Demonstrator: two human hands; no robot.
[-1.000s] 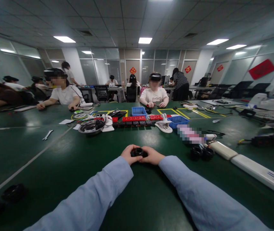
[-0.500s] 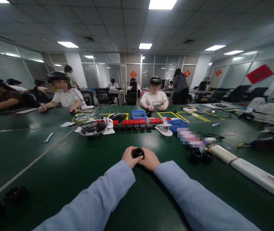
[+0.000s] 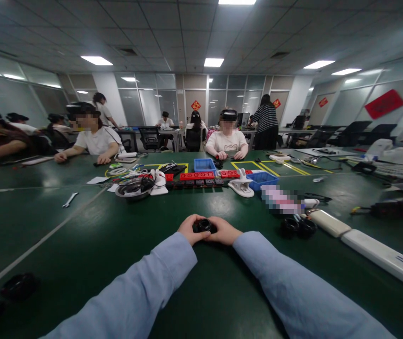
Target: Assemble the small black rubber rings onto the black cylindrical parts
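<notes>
Between my two hands is a small round black part (image 3: 204,225) with a ringed hole facing up; its exact kind I cannot make out. My left hand (image 3: 190,230) grips its left side, the thumb across the front. From the right, my right hand (image 3: 224,230) closes on the same part, fingers curled behind and thumb at the front. The fingertips of both hands nearly meet, and the lower part of the piece is hidden by them. Both hands are at the middle of the green table (image 3: 134,263).
Two similar black parts (image 3: 298,227) lie right of my hands, beside a long white strip (image 3: 381,256). More black parts (image 3: 20,286) sit near left. A wrench (image 3: 70,199), a metal bowl (image 3: 134,188), a white clamp (image 3: 241,184) and blue bins (image 3: 262,180) lie farther off. Co-workers sit opposite.
My right hand has shifted slightly to the right and its wrist lies flatter. The black part stays held between both hands. The camera view has tilted a little.
</notes>
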